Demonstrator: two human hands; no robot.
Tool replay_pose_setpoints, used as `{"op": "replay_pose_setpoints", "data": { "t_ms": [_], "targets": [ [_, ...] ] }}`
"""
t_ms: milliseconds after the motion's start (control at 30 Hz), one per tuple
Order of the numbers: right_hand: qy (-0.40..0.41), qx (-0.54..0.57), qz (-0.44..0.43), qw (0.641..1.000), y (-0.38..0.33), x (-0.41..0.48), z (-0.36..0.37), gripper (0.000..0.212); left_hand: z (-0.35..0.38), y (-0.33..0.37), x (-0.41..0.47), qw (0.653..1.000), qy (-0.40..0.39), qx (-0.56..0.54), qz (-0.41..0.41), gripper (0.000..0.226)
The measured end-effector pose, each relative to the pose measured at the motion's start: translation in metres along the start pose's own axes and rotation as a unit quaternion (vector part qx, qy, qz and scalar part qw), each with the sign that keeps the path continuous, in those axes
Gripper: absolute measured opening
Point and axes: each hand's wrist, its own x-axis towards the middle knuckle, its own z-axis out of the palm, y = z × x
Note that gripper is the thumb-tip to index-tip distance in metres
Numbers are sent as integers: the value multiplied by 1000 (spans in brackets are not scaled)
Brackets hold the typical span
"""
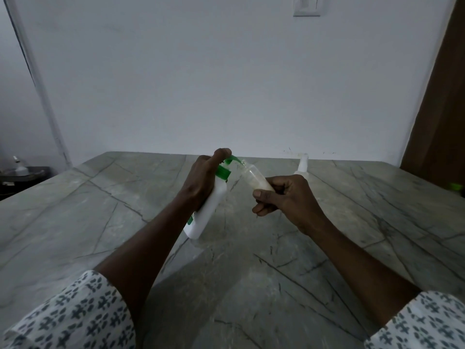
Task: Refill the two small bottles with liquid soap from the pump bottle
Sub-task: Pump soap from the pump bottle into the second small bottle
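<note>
My left hand (pixel 203 180) grips a white pump bottle (pixel 208 210) with a green pump head (pixel 226 167). The bottle is tilted to the right, its base resting on the table, and a finger lies on top of the pump. My right hand (pixel 284 197) holds a small clear bottle (pixel 254 178), tilted left, with its open mouth against the green spout. Pale soap fills its lower part. A second small white bottle (pixel 302 163) stands farther back, partly hidden behind my right hand.
The grey veined stone table (pixel 226 273) runs back to a white wall. A brown door (pixel 440 109) stands at the right, with a small green thing (pixel 456 186) near the table's right edge. Dark items sit at the far left (pixel 22 172).
</note>
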Motion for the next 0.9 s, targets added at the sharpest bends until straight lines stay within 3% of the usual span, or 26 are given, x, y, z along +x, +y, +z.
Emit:
{"op": "replay_pose_setpoints", "data": {
  "t_ms": [133, 233, 433, 733, 900],
  "targets": [
    [-8, -4, 3, 1000, 2, 0, 2, 31, -1, -3, 3, 1000, 18, -10, 4, 40],
    [-6, 5, 4, 1000, 0, 0, 2, 30, -1, -6, 4, 1000, 21, -3, 14, 45],
    [6, -1, -9, 1000, -2, 1, -1, 27, -1, -3, 5, 999, 5, 47, -16, 102],
    [-6, -6, -4, 1000, 3, 0, -1, 35, 1, 2, 0, 998, 27, 39, -29, 50],
    [-9, -6, 2, 1000, 2, 0, 0, 34, 0, -1, 1, 999, 26, 33, -20, 51]
  ]
}}
